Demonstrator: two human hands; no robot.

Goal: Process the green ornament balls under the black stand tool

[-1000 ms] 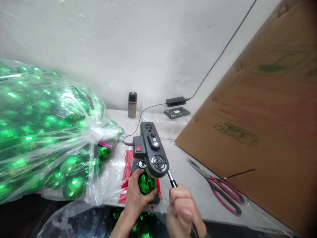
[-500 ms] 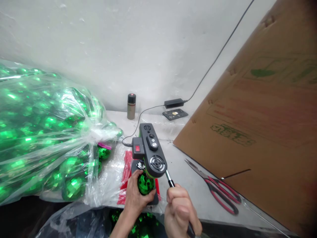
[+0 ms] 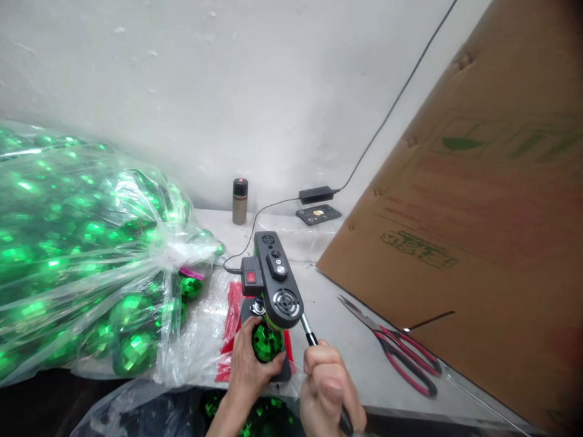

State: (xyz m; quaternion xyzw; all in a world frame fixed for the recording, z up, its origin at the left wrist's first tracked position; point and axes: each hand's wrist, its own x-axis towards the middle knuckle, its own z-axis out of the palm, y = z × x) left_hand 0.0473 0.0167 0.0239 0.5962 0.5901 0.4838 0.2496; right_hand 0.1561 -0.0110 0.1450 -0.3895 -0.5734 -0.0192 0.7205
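Note:
My left hand [image 3: 250, 364] is closed around a shiny green faceted ball ornament [image 3: 267, 342], which it holds under the head of a small black bench machine [image 3: 279, 279]. The machine has round vents, knobs and a red switch on a side box. Fingers of my right hand [image 3: 331, 382] wrap round the black grip of the machine's metal lever [image 3: 308, 329], to the right of the head. Beneath the machine lies red plastic sheet [image 3: 225, 358]. The top of the ball, where it meets the machine, is hidden by the head.
A big clear bag of green balls [image 3: 91, 255] fills the left. Red-handled scissors [image 3: 401, 352] lie at right before a leaning cardboard box [image 3: 455, 200]. A small bottle [image 3: 240, 201], a power adapter [image 3: 316, 194] and a phone-like slab [image 3: 319, 214] stand or lie by the wall.
The view has shifted slightly, so everything sits a little lower and further left. Both hands keep their holds on the ball and the lever, with no other clear movement.

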